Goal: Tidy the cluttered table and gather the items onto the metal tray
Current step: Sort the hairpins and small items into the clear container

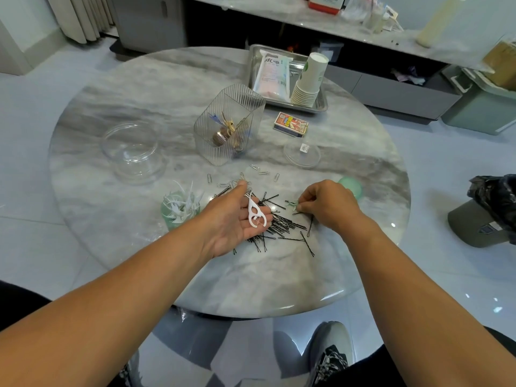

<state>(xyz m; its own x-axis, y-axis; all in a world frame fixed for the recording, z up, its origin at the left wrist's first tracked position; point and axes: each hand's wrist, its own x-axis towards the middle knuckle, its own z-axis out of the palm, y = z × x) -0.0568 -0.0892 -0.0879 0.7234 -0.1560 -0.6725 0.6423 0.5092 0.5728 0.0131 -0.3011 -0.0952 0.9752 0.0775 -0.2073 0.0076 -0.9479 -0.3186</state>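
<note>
Your left hand (234, 219) palm up near the worktop's (156, 88) front edge, grip spread, white floss pick (254, 212) lying across its fingers, bobby pins (282, 223) heaped beneath, your right hand (325, 203) pinching a small green floss pick (293, 203) just left of its fingertips, metal tray (321, 106) well apart at the far edge.

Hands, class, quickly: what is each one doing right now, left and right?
Left hand: open, palm up, a white floss pick lying on it.
Right hand: fingers pinching a small green floss pick on the table.
</note>
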